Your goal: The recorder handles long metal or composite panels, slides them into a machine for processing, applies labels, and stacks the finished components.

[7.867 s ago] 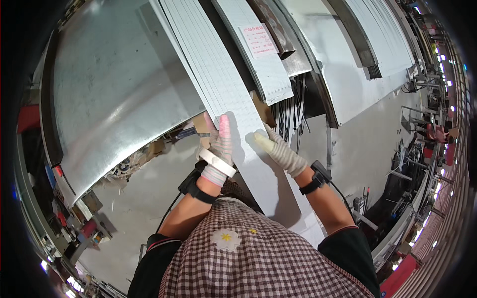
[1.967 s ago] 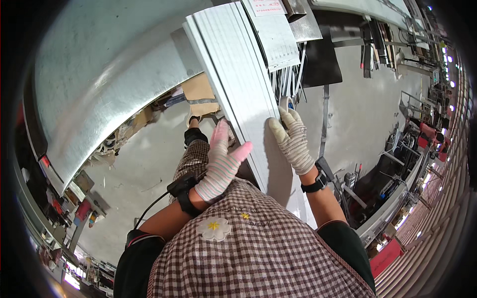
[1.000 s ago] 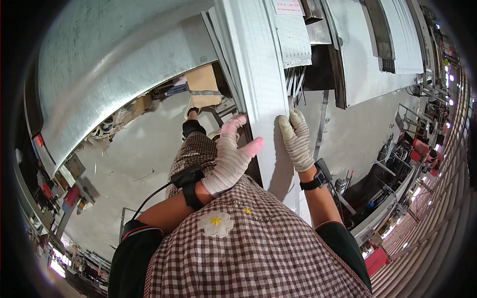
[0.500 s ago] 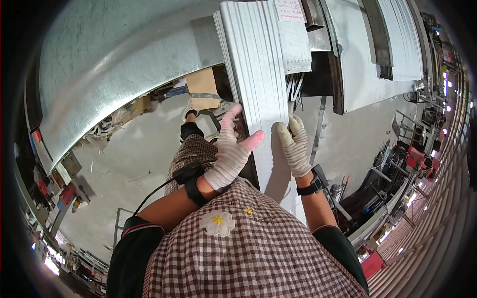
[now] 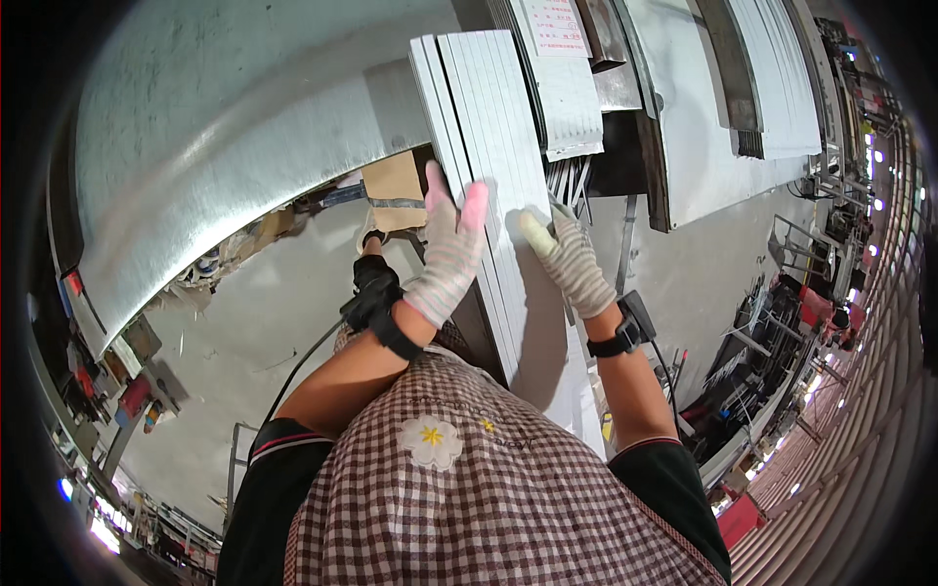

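Observation:
A bundle of long white strips (image 5: 503, 127) lies lengthwise in front of me, packed side by side. Near its left side a dark gap runs between the outer strips and the others. My left hand (image 5: 449, 256), in a striped glove with pink fingertips, grips the bundle's left side, thumb on top and fingers along the outer edge. On the opposite side, my right hand (image 5: 575, 259) wears a similar glove with pale yellow tips. Its thumb rests on the top face, and its other fingers go over the right edge, partly hidden.
A large curved-looking metal sheet (image 5: 244, 117) spreads across the left. Beyond the bundle is another white stack (image 5: 565, 107) with a printed paper label (image 5: 557, 27). White panels with a dark bar (image 5: 731, 68) stand at the right. A cardboard piece (image 5: 395, 190) sits below the sheet's edge.
The bundle's far end has come nearer and into view, and a gap shows between its left strips. My left hand has moved forward onto it; my right hand has shifted slightly left and forward.

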Demonstrator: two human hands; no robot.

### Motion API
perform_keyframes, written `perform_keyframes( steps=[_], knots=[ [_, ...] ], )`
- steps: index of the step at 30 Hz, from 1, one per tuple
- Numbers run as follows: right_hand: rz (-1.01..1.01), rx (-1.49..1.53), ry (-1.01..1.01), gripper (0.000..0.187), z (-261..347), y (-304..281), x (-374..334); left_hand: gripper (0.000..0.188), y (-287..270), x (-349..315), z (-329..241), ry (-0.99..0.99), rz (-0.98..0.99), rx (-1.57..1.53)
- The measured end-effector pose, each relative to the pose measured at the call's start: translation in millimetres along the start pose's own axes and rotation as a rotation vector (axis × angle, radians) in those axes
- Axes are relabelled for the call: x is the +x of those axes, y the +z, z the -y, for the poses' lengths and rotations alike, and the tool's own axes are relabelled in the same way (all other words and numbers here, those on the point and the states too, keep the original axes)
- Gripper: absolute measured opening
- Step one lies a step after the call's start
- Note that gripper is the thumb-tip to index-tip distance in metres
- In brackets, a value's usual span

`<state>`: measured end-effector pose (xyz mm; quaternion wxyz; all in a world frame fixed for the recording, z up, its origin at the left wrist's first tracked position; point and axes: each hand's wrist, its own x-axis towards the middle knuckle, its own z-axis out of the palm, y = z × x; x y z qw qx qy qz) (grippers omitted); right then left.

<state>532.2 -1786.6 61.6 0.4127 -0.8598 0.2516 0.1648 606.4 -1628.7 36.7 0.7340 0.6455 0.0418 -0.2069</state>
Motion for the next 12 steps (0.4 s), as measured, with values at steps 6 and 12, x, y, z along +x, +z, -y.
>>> perform_keyframes(
  steps=[6, 12],
  knots=[
    [0.06, 0.193, 0.009, 0.094, -4.0, -0.7, 14.6, 0.095, -2.3, -1.4, 4.1, -0.036, 0.033, -0.083],
    [0.199, -0.115, -0.015, 0.099, 8.3, -10.7, 6.8, 0.082, -2.5, -18.0, 19.6, 0.071, 0.132, -0.157]
  ],
)
